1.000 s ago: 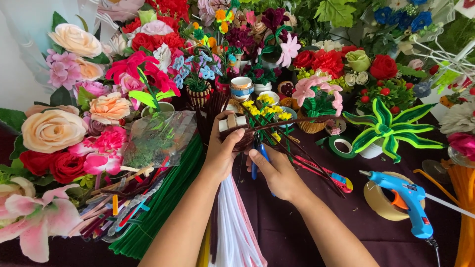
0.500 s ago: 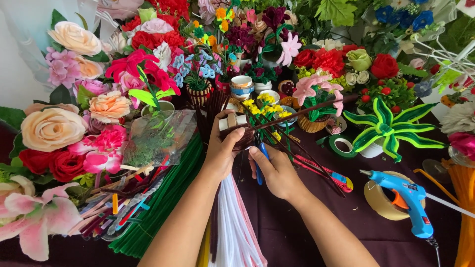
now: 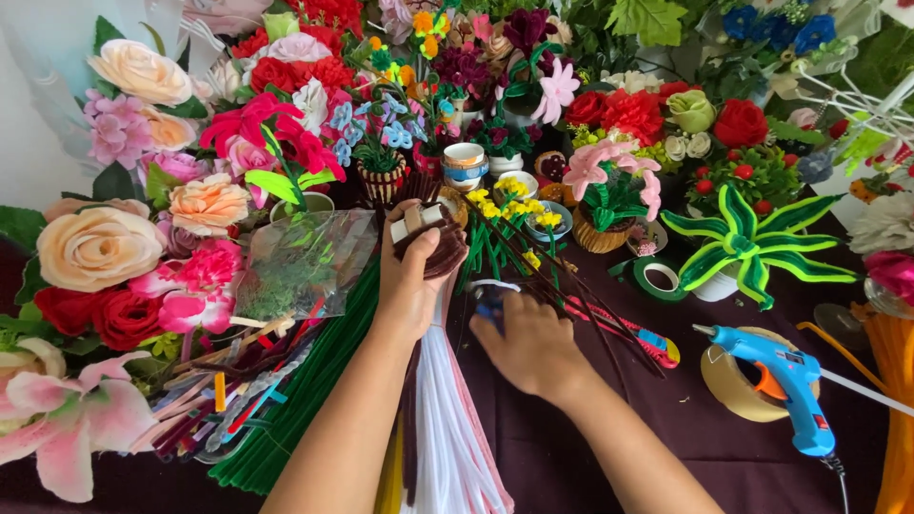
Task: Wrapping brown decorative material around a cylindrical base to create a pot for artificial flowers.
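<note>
My left hand (image 3: pixel 411 282) grips a thick bundle of dark brown pipe cleaners (image 3: pixel 436 243), its cut ends raised above the table. My right hand (image 3: pixel 526 345) lies palm down on the dark cloth (image 3: pixel 628 419), fingers over a blue-handled tool (image 3: pixel 490 306) and thin dark stems; whether it grips them I cannot tell. White pipe cleaners (image 3: pixel 455 438) and green ones (image 3: pixel 309 400) lie in bundles under my forearms.
Handmade flowers fill the left and back, with a clear plastic bag (image 3: pixel 309 262) among them. A blue glue gun (image 3: pixel 790 385) rests on a tape roll (image 3: pixel 733 385) at right. Red-and-blue cutters (image 3: pixel 647 338), green tape (image 3: pixel 659 278), a green-yellow striped plant (image 3: pixel 747 243).
My right hand let go of a long dark stem it held raised and dropped to the table over the blue-handled tool. My left hand kept the brown bundle, lowering slightly.
</note>
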